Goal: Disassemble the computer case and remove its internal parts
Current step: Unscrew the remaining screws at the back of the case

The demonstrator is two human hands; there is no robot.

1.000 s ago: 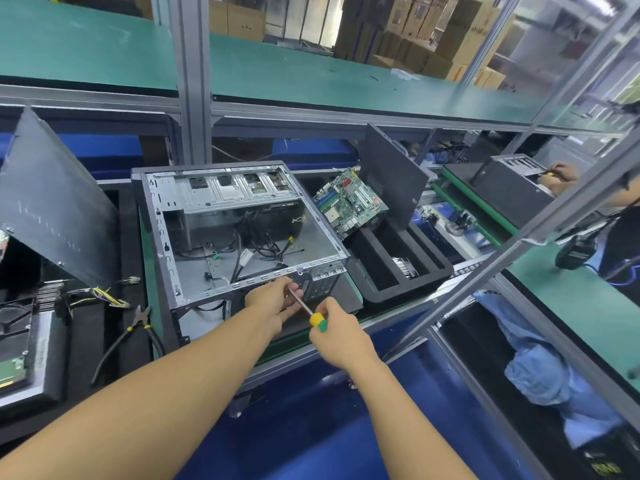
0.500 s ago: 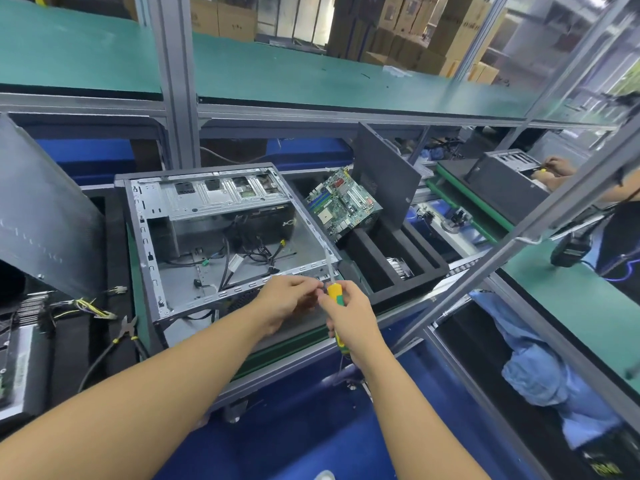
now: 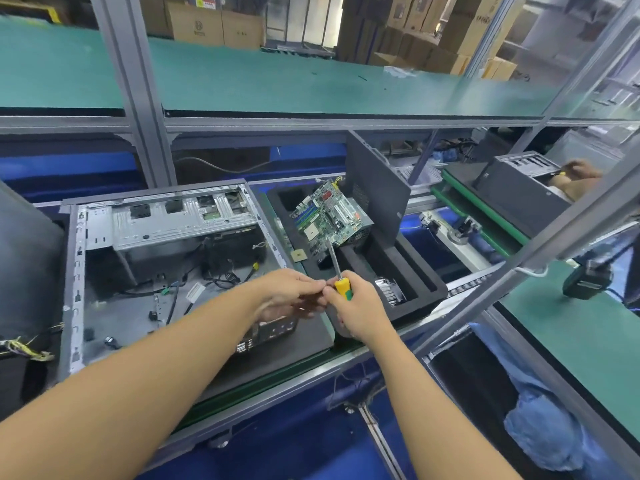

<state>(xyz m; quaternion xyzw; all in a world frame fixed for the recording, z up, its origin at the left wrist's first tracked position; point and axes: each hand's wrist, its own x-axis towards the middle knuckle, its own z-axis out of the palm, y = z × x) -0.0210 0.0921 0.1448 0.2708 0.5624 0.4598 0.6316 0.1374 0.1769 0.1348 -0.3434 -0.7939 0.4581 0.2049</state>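
Gripping screwdriver (image 3: 343, 287) in right hand (image 3: 360, 313), pinching something unclear with left hand (image 3: 287, 292) fingers (image 3: 320, 284); could slip into computer case (image 3: 74, 271) at nine o'clock.

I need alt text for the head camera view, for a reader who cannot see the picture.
By an open computer case, the right hand grips a yellow-and-green screwdriver, shaft pointing away, while fingertips of the left hand meet it at the handle. A motherboard leans in the black foam tray to the right.
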